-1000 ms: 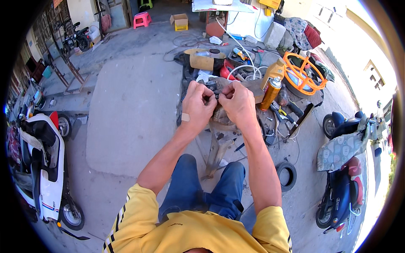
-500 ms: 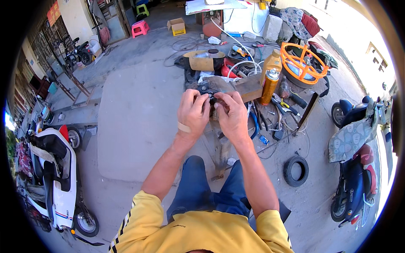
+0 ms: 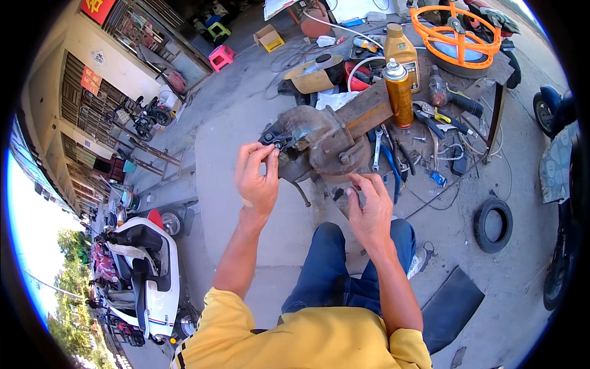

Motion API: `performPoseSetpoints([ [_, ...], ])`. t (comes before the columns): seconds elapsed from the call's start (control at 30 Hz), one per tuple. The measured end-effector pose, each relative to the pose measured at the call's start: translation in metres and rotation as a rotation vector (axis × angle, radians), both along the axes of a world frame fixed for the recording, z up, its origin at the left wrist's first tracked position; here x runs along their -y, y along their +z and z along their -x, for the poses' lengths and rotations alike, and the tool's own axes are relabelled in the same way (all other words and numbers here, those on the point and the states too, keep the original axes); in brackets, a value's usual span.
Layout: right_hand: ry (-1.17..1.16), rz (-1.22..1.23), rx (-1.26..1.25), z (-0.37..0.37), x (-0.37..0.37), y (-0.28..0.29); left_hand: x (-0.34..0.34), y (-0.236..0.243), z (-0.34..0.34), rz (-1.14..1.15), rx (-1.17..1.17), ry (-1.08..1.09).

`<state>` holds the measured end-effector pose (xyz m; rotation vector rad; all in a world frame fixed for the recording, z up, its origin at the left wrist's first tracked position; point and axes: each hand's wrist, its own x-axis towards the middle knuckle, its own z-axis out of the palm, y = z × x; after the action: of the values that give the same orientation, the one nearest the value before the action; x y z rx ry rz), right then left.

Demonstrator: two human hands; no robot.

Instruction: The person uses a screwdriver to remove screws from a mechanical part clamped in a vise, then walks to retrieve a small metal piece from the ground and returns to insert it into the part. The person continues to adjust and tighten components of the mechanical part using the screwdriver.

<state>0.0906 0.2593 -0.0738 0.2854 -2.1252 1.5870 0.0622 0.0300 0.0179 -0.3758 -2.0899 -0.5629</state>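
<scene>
A worn, dark bench vise (image 3: pixel 319 138) stands in front of me, and a black metal part (image 3: pixel 268 136) sits at its left end. My left hand (image 3: pixel 257 178) is closed in a pinch against that part. Between thumb and forefinger shows a small shiny metal piece (image 3: pixel 278 146), too small to name exactly. Below the vise's right side hovers my right hand (image 3: pixel 372 209); its thumb and forefinger are apart, and I see nothing between them. A wrench (image 3: pixel 377 149) and blue-handled pliers (image 3: pixel 391 166) lie just beyond it.
Right of the vise stand an amber spray can (image 3: pixel 400 95) and a tan oil bottle (image 3: pixel 402 52). A drill (image 3: pixel 452 95), cutters and cables lie beside them. Farther out are an orange wheel rim (image 3: pixel 458 37), a small tyre (image 3: pixel 493 225) and a white scooter (image 3: pixel 150 264).
My right hand has left the black part and moved down and right, its fingers parting. My left hand stays at the part. The view has swung left, uncovering the vise.
</scene>
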Motion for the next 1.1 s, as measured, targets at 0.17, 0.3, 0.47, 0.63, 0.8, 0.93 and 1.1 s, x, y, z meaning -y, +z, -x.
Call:
performPoseSetpoints([
  [0.17, -0.258, -0.335, -0.067, 0.021, -0.036, -0.005, -0.003, -0.002, 0.0, 0.047, -0.012, 0.055],
  [0.3, -0.288, -0.577, 0.032, 0.04, -0.038, -0.009, -0.009, -0.004, 0.003, -0.048, -0.027, 0.056],
  [0.47, -0.305, -0.742, 0.098, 0.048, -0.037, -0.002, -0.004, -0.013, 0.006, -0.083, -0.082, 0.032],
  [0.63, -0.29, -0.79, 0.178, 0.06, -0.034, -0.008, 0.001, -0.013, 0.006, 0.043, -0.117, 0.054],
  [0.8, -0.245, -0.673, 0.157, 0.081, -0.043, -0.027, -0.004, -0.008, 0.002, 0.002, -0.103, 0.022],
  [0.93, -0.237, -0.638, 0.176, 0.089, -0.053, -0.026, -0.004, -0.014, 0.005, -0.068, -0.109, -0.009],
  [1.1, -0.263, -0.494, 0.197, 0.084, -0.061, -0.012, -0.006, -0.014, 0.008, -0.083, -0.13, -0.02],
])
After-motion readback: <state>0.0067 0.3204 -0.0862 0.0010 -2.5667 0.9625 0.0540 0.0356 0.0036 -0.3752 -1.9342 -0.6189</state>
